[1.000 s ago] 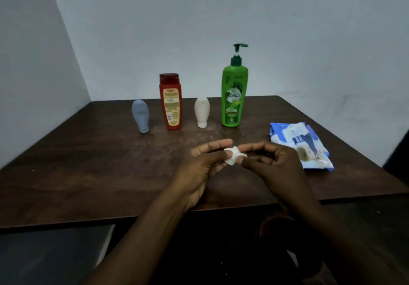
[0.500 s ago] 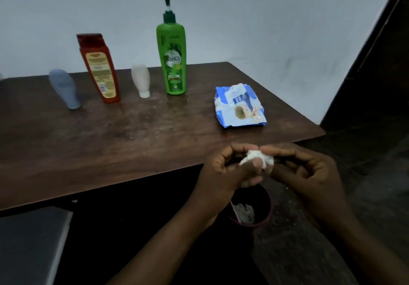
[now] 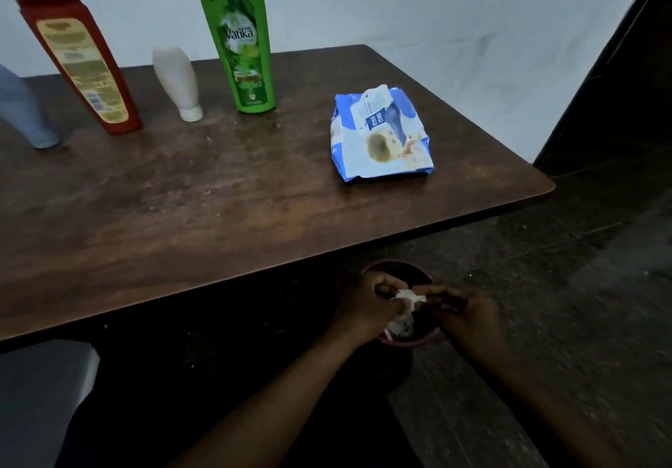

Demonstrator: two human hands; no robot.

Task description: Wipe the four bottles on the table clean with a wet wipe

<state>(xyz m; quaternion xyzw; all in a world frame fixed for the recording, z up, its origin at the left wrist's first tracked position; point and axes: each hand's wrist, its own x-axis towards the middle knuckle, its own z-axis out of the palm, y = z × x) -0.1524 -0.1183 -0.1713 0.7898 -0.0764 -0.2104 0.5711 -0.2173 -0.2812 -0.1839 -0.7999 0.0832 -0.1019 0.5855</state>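
Below the near edge of the wooden table [image 3: 218,213], over a dark red bin [image 3: 418,338] on the floor: left hand [image 3: 367,306] and right hand [image 3: 469,316], both pinched closed on one crumpled wet wipe [image 3: 409,297] held between them. Inside the bin: more white wipes, blurred. On the table, far side, left to right: blue-grey bottle [image 3: 22,111], red bottle [image 3: 78,57], small white bottle [image 3: 178,80], green Vatika bottle [image 3: 242,35]. Right of the green bottle: blue wipes pack [image 3: 381,137], flap raised.
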